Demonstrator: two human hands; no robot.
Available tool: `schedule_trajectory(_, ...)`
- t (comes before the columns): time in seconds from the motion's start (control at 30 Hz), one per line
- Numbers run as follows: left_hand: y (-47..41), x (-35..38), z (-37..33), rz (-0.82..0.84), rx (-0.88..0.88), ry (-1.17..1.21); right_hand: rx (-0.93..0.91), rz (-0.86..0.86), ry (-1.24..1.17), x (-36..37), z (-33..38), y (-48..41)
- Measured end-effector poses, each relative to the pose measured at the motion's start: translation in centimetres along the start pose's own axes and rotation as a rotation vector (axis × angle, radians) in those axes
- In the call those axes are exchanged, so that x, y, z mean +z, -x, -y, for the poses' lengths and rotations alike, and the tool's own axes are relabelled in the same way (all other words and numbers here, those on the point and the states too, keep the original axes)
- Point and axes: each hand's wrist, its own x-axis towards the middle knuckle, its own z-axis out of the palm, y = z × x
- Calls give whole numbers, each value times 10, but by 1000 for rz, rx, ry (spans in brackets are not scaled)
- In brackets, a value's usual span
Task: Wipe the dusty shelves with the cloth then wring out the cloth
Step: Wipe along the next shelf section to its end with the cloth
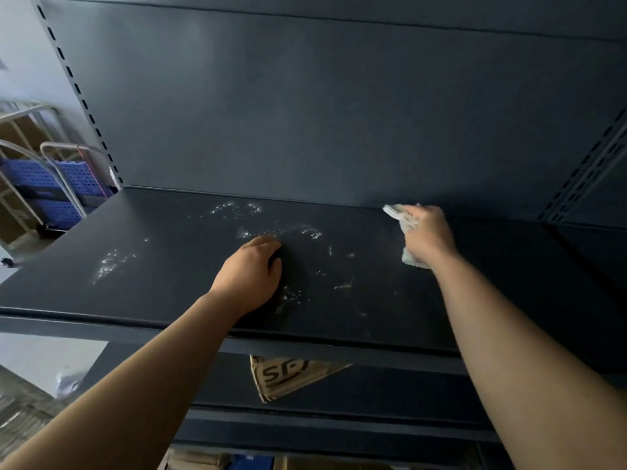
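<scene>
Head view: one shelf [169, 266], one cloth [405, 220], two hands.

A brown cardboard box with black printed letters [286, 376] stands on the lower level, partly hidden. At the far left, blue perforated plastic crates [51, 179] sit in a grey metal tube trolley [62, 174], near a pale wall [23, 45].

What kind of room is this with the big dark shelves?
Probably a stockroom or shop back room: a dark metal shelf on a slotted upright, blue crates on a trolley, and a cardboard box stored underneath.
</scene>
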Motion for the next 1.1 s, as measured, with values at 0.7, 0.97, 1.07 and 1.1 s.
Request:
schedule_trajectory(0.7, 51, -32, 58, 119, 171, -33, 314, -66, 43, -13, 6, 105)
schedule_trajectory(0.97, 58, -33, 57, 158, 170, -48, 52, 10, 135, 58, 83, 158)
schedule_trajectory(1.07, 65, -39, 61, 148, 156, -75, -53, 110, 7, 81, 111, 181)
schedule_trajectory(1.1, 66, -43, 63, 145, 160, -84, -63, 133, -62, 82, 116, 187)
